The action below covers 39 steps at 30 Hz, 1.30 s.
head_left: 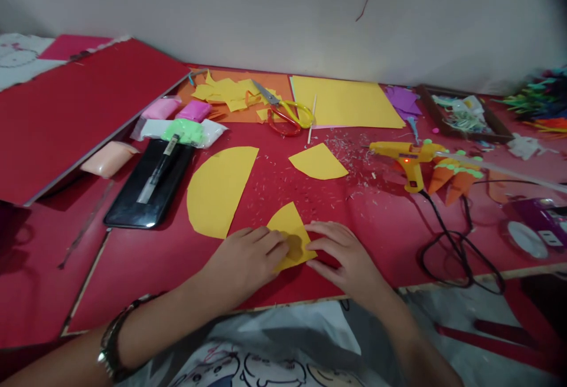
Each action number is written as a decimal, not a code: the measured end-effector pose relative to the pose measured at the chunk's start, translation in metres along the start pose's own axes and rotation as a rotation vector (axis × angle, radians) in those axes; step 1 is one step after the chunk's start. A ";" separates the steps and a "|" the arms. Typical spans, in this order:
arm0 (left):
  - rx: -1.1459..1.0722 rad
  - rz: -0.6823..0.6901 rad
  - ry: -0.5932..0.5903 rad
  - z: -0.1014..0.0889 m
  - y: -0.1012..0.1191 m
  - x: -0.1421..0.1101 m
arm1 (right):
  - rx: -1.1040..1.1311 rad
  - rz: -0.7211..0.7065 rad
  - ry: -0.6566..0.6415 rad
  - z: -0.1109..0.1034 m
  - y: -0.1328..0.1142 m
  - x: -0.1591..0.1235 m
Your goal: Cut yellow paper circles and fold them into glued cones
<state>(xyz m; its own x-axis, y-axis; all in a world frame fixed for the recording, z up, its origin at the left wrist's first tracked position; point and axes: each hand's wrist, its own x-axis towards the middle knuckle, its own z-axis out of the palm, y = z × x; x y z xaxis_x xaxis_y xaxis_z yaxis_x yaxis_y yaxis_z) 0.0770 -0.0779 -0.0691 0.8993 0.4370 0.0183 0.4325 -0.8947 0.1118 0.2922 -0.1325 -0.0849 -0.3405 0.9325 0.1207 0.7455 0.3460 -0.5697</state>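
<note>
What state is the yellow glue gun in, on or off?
On, it appears: a red light glows on the yellow glue gun.

Left hand (pixel 248 260) and right hand (pixel 343 257) are bare. Dark wristband (pixel 111 340) on left arm has shiny metal fittings (pixel 103 356). Pale garment (pixel 261 335) bears black-outlined cartoon figures (pixel 274 370).

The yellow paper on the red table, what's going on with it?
Someone's left hand rests on a yellow paper wedge, and the right hand touches its right edge. A bigger rounded piece lies flat to the left, and another wedge lies farther back. The scissors lie beyond them, unheld.
</note>
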 end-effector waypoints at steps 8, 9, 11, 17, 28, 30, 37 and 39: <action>-0.144 -0.091 0.063 0.003 -0.003 0.001 | 0.035 0.029 0.039 0.001 -0.001 -0.005; -0.149 -0.097 0.074 0.003 -0.003 0.002 | 0.032 0.042 0.043 0.001 -0.001 -0.006; -0.155 -0.095 0.108 0.005 -0.004 0.001 | 0.030 0.061 0.048 0.000 0.000 -0.007; -0.195 -0.075 0.208 0.012 -0.007 0.000 | -0.014 0.094 0.061 -0.002 -0.001 -0.008; -0.210 -0.102 0.232 0.010 -0.008 0.000 | 0.003 0.124 0.092 0.006 -0.015 -0.009; -0.224 -0.113 0.242 0.010 -0.008 0.000 | 0.013 0.154 0.104 0.006 -0.015 -0.007; -0.267 -0.170 0.237 0.012 -0.010 0.002 | -0.022 0.215 0.136 0.010 -0.016 -0.006; -0.281 -0.173 0.230 0.013 -0.011 0.002 | -0.043 0.218 0.142 0.011 -0.016 -0.006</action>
<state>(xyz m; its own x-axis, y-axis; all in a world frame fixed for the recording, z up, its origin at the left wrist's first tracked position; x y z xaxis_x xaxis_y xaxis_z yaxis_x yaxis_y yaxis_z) 0.0755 -0.0685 -0.0835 0.7629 0.6169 0.1933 0.5132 -0.7597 0.3992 0.2759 -0.1451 -0.0854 -0.0881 0.9896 0.1134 0.8170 0.1369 -0.5602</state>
